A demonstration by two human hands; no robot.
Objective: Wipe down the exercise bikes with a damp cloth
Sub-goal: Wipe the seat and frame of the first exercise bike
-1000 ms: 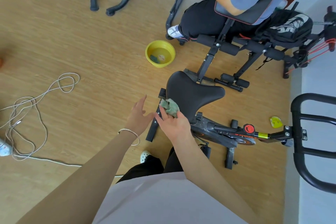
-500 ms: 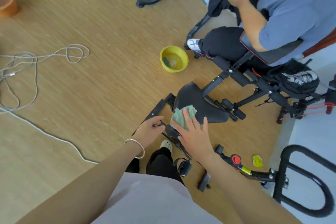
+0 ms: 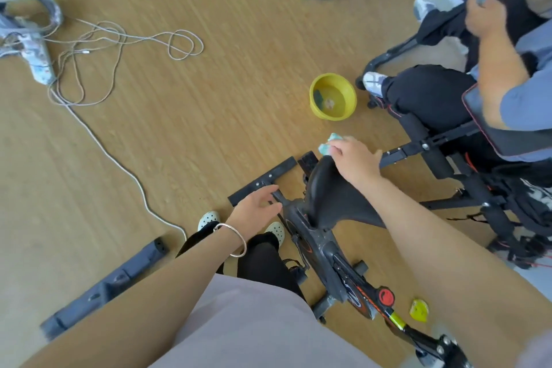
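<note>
Wood-grain floor (image 3: 209,104) beneath smooth black saddle (image 3: 331,197), right hand (image 3: 355,160) clutching crumpled cloth (image 3: 330,143) at its edge, left hand (image 3: 254,209) loose-fingered

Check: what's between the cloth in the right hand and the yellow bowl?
Nothing but bare wood-grain floor, in the head view: it separates the pale green cloth gripped by the right hand from the round yellow plastic bowl.

Thin silver bangle (image 3: 236,240), pale greyish top (image 3: 254,323), black trousers (image 3: 265,257), white perforated clogs (image 3: 208,218)

Right hand (image 3: 355,161) grips cloth (image 3: 330,142), apparently against the black saddle (image 3: 334,200).
</note>
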